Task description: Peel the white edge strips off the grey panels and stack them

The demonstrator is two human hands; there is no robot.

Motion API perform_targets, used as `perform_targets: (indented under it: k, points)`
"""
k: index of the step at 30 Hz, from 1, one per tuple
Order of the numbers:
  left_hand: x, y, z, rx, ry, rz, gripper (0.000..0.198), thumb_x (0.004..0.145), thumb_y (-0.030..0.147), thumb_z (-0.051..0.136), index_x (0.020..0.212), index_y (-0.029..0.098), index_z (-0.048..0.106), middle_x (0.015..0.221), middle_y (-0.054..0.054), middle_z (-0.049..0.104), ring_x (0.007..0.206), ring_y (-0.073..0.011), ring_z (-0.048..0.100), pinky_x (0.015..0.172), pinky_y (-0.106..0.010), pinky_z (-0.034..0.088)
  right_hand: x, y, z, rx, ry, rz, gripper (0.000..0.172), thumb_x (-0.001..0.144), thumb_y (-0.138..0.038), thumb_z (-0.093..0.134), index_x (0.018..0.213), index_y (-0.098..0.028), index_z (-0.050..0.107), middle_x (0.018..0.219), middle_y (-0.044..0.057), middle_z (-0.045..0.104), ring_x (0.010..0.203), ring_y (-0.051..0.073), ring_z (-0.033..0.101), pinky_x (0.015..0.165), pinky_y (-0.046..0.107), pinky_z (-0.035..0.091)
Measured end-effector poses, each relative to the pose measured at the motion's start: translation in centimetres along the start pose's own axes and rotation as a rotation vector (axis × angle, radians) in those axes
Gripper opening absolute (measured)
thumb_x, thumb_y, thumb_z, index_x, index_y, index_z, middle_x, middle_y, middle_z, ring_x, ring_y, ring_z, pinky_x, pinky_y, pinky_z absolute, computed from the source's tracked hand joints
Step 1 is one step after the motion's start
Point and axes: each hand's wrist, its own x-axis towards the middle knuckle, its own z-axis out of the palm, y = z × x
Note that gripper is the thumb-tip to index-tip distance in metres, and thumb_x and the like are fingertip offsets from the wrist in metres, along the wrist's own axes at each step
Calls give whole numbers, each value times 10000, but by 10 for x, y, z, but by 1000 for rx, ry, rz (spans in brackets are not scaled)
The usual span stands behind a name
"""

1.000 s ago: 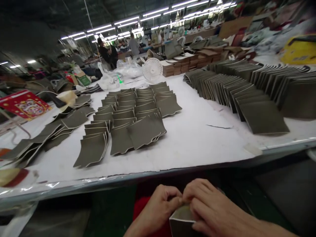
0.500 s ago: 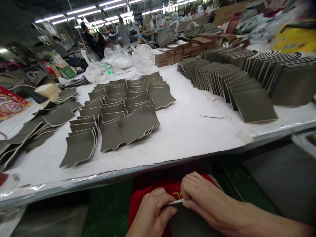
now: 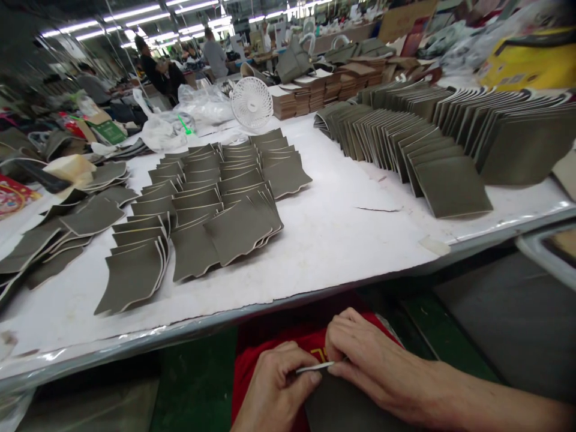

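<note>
A dark olive-grey leather-like panel [image 3: 346, 405] with a pale edge lies over my lap, below the table's front edge. My left hand [image 3: 283, 384] pinches its upper edge between thumb and fingers. Close beside it, my right hand [image 3: 364, 354] grips the same edge with thumb and bent fingers. A short strip of the white edge shows between the two hands. Beneath the panel is red cloth [image 3: 252, 354] with yellow lettering. The panel's lower part runs out of view.
On the white-covered table [image 3: 315, 252] stand overlapping rows of cut panels [image 3: 193, 246], with long fanned rows [image 3: 454, 186] at the right. Loose pieces [image 3: 92, 216] lie left. Behind are a white fan [image 3: 252, 103], brown stacks [image 3: 310, 96] and a yellow bag [image 3: 531, 60]. People work farther back.
The view has shifted slightly, so the table's contents sit a little farther left. Both hands keep their pinch on the panel's edge, with little visible movement.
</note>
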Motion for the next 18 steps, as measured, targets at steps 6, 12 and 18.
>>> perform_targets:
  k: [6,12,18]
  points:
    - [0,-10,1,57,-57,60,318,922,428,561,873,179,752,822,-54,662,797,-172,575,729,-282,371,-2,1,-7,67,-10,54,123,983,-115,597,1016,-198,513,1046,-1,555,980,183,489,976,379,339]
    - [-1,-19,-3,209,-79,149,374,963,472,507,894,186,738,788,-52,663,756,-164,546,725,-280,380,0,19,-12,22,-81,-2,179,982,-276,671,861,-188,573,897,-31,564,910,179,500,906,379,295]
    - [4,-8,-9,233,-110,102,325,942,440,539,831,188,712,838,-52,662,832,-183,572,784,-310,373,-4,28,-22,78,-39,-10,178,921,-238,754,839,-175,610,858,-38,582,907,170,512,878,360,287]
